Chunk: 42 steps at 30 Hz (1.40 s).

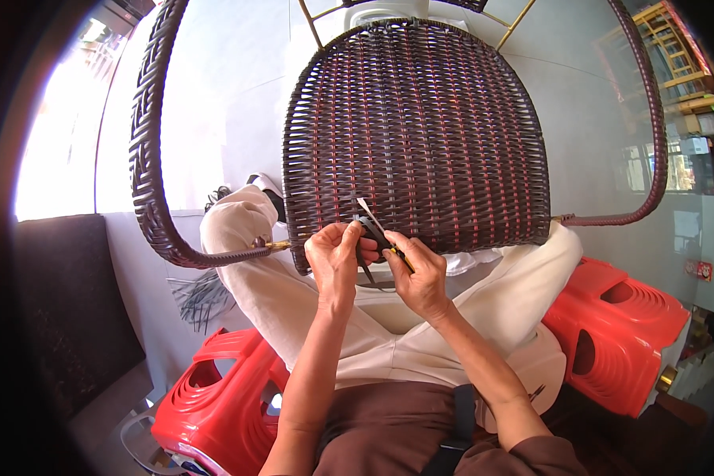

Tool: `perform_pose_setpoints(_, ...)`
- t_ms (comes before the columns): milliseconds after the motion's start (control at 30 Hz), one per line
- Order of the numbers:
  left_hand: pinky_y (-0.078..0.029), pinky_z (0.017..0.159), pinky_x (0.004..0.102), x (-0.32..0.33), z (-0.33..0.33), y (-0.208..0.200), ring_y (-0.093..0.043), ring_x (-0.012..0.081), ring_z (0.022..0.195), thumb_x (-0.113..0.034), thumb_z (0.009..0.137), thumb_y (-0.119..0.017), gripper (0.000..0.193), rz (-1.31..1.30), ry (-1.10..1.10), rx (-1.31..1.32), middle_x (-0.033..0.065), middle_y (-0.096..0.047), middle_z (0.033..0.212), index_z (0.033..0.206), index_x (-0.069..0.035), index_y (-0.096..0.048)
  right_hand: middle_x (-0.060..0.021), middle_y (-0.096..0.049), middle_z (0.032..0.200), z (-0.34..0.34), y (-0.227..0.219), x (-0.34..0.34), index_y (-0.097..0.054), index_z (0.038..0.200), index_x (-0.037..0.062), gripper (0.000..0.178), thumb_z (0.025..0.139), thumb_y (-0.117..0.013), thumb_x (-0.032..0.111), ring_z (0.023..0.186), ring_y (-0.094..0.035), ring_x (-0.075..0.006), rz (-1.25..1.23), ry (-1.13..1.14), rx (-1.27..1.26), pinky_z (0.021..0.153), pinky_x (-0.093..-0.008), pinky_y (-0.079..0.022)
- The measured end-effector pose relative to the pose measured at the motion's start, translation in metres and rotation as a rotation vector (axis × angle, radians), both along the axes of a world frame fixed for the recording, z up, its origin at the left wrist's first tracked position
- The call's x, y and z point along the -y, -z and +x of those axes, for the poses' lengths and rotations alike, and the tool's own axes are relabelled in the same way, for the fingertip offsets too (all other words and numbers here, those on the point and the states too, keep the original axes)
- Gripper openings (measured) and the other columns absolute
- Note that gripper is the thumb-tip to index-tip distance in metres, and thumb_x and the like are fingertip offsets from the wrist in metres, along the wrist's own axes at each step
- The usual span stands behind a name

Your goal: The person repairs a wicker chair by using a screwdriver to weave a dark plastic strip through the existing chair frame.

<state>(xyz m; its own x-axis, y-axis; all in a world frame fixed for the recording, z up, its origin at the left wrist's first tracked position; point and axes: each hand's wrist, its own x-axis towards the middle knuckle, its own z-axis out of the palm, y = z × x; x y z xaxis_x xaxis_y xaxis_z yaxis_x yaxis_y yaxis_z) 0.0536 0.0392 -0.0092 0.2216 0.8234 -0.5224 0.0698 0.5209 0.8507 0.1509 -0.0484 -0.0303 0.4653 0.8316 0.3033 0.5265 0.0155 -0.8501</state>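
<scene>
A dark brown and reddish woven wicker chair seat (416, 131) lies in front of me, its near edge by my knees. Just over that edge, my left hand (335, 258) pinches a dark flat weaving strip (363, 268) between thumb and fingers. The strip's end hangs below the hand. My right hand (422, 276) is closed around a slim hand tool with a black and yellow handle and a flat, pale metal blade (365, 206). The blade points up and left, beside my left fingertips. Its exact kind cannot be made out.
Curved woven armrests, left (149, 159) and right (654, 119), rise on both sides. Red plastic stools, left (206, 408) and right (631, 333), flank my legs. Loose grey strips (202, 297) lie on the floor at left, near a dark panel (79, 309). Bamboo-coloured furniture (674, 55) stands far right.
</scene>
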Motion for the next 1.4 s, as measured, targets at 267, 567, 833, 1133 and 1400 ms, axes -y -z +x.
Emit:
perform_pose_setpoints(267, -0.051, 0.052, 0.0236, 0.016, -0.012, -0.005, -0.059, 0.0132, 0.052, -0.019, 0.087, -0.057, 0.020, -0.204, -0.078, 0.178, 0.0098, -0.063, 0.071, 0.087, 0.001, -0.060, -0.0117, -0.060, 0.076, 0.002, -0.001, 0.000, -0.058, 0.105, 0.0007, 0.028, 0.078, -0.063, 0.002, 0.061, -0.061, -0.0260, -0.020, 0.002, 0.001, 0.051, -0.0328, -0.048)
perform_pose_setpoints(567, -0.045, 0.042, 0.0224, 0.007, -0.011, -0.004, -0.054, 0.0125, 0.047, -0.007, 0.083, -0.057, 0.012, -0.160, -0.050, 0.130, 0.0090, -0.060, 0.062, 0.079, 0.004, -0.062, -0.0164, -0.061, 0.090, 0.041, -0.040, 0.023, -0.050, 0.105, -0.0002, 0.019, 0.087, -0.051, 0.005, 0.077, -0.062, -0.0317, -0.361, -0.051, -0.119, 0.064, -0.0363, -0.049)
perform_pose_setpoints(833, -0.045, 0.042, 0.0226, 0.005, -0.012, -0.001, -0.054, 0.0127, 0.046, -0.008, 0.083, -0.057, 0.013, -0.159, -0.055, 0.161, 0.0090, -0.059, 0.062, 0.079, 0.004, -0.062, -0.0115, -0.061, 0.078, 0.043, -0.030, -0.071, -0.063, 0.091, 0.0053, 0.016, 0.076, -0.064, 0.011, 0.067, -0.060, -0.0310, -0.273, -0.087, 0.048, 0.058, -0.0371, -0.047)
perform_pose_setpoints(1133, -0.044, 0.043, 0.0220, 0.006, -0.014, 0.002, -0.053, 0.0125, 0.047, -0.008, 0.081, -0.059, 0.013, -0.150, -0.045, 0.169, 0.0092, -0.059, 0.060, 0.078, 0.005, -0.060, -0.0052, -0.057, 0.082, 0.032, -0.019, -0.081, -0.065, 0.090, 0.0060, 0.022, 0.068, -0.067, 0.000, 0.069, -0.061, -0.0247, -0.223, -0.190, 0.259, 0.060, -0.0340, -0.049)
perform_pose_setpoints(1400, -0.047, 0.044, 0.0232, 0.007, -0.016, 0.005, -0.053, 0.0114, 0.047, -0.009, 0.079, -0.062, 0.011, -0.156, -0.069, 0.238, 0.0062, -0.057, 0.057, 0.078, 0.002, -0.062, -0.0081, -0.057, 0.082, 0.029, -0.022, -0.088, -0.061, 0.082, 0.0041, 0.012, 0.071, -0.065, 0.003, 0.068, -0.060, -0.0284, -0.223, -0.220, 0.287, 0.058, -0.0372, -0.048)
